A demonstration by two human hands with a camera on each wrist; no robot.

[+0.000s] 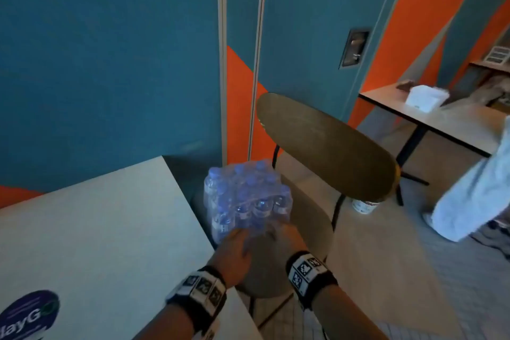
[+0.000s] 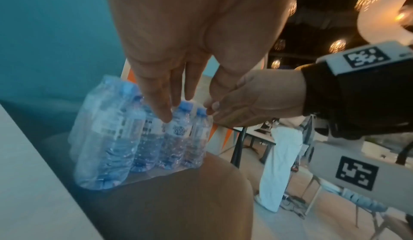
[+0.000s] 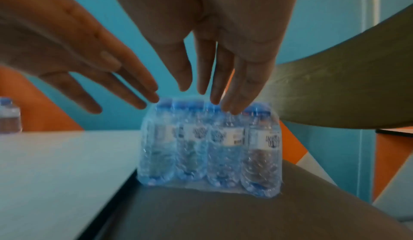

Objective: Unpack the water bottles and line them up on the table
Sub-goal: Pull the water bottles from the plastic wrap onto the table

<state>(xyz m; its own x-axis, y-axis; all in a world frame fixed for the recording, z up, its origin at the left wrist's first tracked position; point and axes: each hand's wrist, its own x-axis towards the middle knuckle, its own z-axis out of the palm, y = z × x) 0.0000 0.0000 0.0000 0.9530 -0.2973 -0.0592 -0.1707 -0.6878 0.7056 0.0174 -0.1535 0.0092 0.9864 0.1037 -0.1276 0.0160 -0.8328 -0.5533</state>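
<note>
A shrink-wrapped pack of water bottles (image 1: 245, 196) with blue caps stands upright on a dark chair seat (image 1: 309, 232), beside the white table (image 1: 96, 229). Both hands are at the pack's near top edge. My left hand (image 1: 238, 241) has straight fingers, and in the left wrist view its fingertips (image 2: 166, 116) touch the wrap by the caps of the pack (image 2: 125, 130). My right hand (image 1: 287, 233) reaches down with extended fingers (image 3: 232, 109) resting on the caps of the pack (image 3: 210, 148). Neither hand plainly pinches the plastic. One loose bottle (image 3: 9, 116) stands on the table far off.
The chair's curved back (image 1: 325, 146) rises behind and to the right of the pack. A teal and orange wall (image 1: 110, 63) stands close behind. A person in white clothing (image 1: 469, 201) is at the right near another table (image 1: 441, 121). A round sticker (image 1: 27, 315) lies on my table.
</note>
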